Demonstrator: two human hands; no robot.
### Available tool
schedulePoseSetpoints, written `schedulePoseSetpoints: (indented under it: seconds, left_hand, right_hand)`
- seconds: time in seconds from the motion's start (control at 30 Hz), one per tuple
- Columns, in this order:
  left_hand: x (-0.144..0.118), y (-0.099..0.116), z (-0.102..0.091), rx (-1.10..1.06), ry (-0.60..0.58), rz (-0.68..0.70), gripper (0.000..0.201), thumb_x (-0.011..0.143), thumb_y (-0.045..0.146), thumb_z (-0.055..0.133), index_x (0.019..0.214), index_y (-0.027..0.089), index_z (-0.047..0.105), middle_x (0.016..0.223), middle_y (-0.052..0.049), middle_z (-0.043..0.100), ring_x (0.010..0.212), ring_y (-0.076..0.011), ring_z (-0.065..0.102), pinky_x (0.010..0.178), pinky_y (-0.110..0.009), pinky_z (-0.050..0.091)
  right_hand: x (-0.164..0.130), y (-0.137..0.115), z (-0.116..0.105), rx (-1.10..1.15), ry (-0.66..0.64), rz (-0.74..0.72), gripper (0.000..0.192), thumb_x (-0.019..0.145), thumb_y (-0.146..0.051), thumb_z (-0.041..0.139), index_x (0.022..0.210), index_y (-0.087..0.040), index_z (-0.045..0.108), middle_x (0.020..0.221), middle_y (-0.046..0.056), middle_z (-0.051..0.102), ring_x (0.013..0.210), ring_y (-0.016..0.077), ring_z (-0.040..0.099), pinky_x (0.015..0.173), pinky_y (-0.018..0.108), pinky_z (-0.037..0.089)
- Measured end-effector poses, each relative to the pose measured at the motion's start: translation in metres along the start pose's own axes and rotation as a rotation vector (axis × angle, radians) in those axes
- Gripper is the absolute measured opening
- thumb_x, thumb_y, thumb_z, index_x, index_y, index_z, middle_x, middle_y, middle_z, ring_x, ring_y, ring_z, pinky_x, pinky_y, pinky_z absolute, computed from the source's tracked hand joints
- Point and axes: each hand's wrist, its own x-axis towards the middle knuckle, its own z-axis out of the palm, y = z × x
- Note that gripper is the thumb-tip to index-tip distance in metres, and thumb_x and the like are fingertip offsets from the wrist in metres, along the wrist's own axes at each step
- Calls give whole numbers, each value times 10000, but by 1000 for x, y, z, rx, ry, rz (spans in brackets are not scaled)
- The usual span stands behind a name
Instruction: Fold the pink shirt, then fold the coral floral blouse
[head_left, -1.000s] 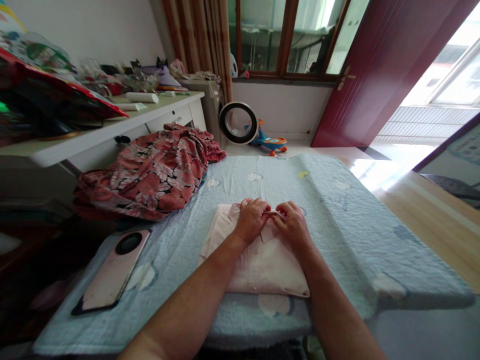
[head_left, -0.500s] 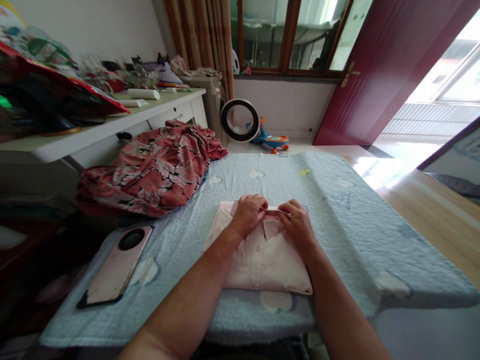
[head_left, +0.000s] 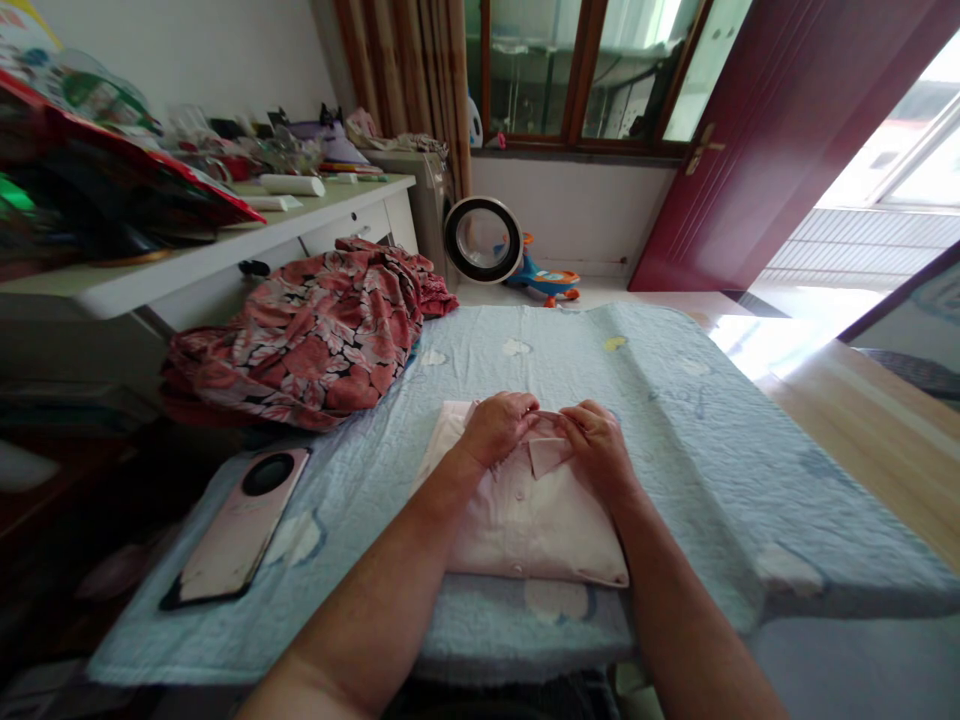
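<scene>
A pale pink button-up shirt [head_left: 525, 530], folded into a rough rectangle, lies flat in front of me with its collar at the far end. My left hand [head_left: 501, 424] pinches the left part of the collar, its fingers curled. On the collar's right part, my right hand [head_left: 598, 440] is closed in the same way. Between the two hands the collar band [head_left: 550, 420] shows, and one collar point lies folded down near my right fingers. My forearms cover parts of the shirt's left and right sides.
A light blue quilted cover [head_left: 675, 450] spreads under the shirt. Left of it are a phone [head_left: 232, 530] and a heap of red floral cloth [head_left: 315, 330]. Beyond stand a cluttered white desk [head_left: 247, 235], a washing machine with its round door [head_left: 484, 240] swung out, and a red door [head_left: 712, 170].
Both hands keep their hold on the collar. The collar band between them looks slightly lowered and flatter. The whole view has shifted a little.
</scene>
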Motion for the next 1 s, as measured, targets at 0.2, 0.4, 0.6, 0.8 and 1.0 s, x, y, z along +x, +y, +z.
schedulePoseSetpoints:
  seconds: [0.2,0.4,0.6,0.8,1.0]
  left_hand:
    - [1,-4,-3,54,-8,9,148,926,300,557,962,212,670,954,-40,709,924,-197,621,850,-316,461]
    - [2,-6,-3,-2,-25,0,146,940,267,524,966,194,648,986,-43,700,910,-175,629,820,-284,462]
    - [0,-5,-1,105,9,-13,175,950,338,530,944,206,644,957,-47,696,925,-198,619,830,-312,434]
    - [0,-4,-6,147,6,-72,232,951,407,536,894,210,644,900,-43,695,892,-196,623,803,-303,409]
    - [1,-4,-6,146,-53,-121,275,964,442,503,896,218,646,872,-34,705,812,-184,635,680,-275,384]
  right_hand:
    - [1,-2,0,0,-5,23,263,939,-283,511,783,-203,708,757,41,601,746,174,558,722,297,402]
    - [2,-3,0,0,-6,37,261,936,-294,518,783,-201,708,754,40,603,741,173,560,710,292,398]
    - [2,-2,0,34,6,53,274,932,-316,507,758,-206,689,777,42,616,758,173,565,724,290,411]
    - [4,0,2,83,16,96,250,899,-319,513,714,-205,638,703,21,625,692,168,551,690,287,394]
    - [5,0,6,167,41,195,207,876,-344,507,812,-200,642,658,-8,590,631,153,525,615,264,385]
